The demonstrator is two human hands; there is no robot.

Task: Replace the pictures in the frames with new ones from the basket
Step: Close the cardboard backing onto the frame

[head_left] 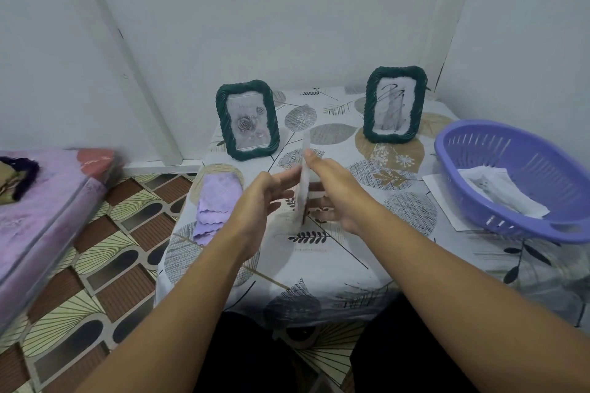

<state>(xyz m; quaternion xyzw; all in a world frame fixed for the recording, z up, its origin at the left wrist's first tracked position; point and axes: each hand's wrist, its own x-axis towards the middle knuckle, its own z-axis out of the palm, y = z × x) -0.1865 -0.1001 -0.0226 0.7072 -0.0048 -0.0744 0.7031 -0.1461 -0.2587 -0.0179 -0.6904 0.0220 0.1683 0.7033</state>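
The person holds a thin white paper picture (302, 182) up on its edge between two hands, over the middle of the small table with the leaf-print cloth (322, 258). Only the picture's thin side shows, so what is on it cannot be told.

The left hand (261, 198) is on the left side of the picture. Its fingers (287, 182) are held out nearly straight and lie flat against the paper. The right hand (335, 188) is on the other side. Its thumb reaches up along the top edge of the picture, and its fingers (322, 202) curl round the paper, gripping it. The bottom edge of the picture is near the cloth, but it is too blurry to tell if it touches.

Past the fingertips, at the back of the table, stand two dark green frames with twisted rope-like edges. The left green frame (247, 120) holds a grey picture of roses. The right green frame (395, 104) holds a picture of dark scribbly lines. Both stand upright and well apart from each other.

To the right of the right hand sits a purple plastic basket with slits (498, 201). White paper pictures (501, 191) lie inside it, and a white sheet (443, 201) pokes out from under it.

Just left of the left hand lies a folded light purple cloth with wavy edges (214, 207).
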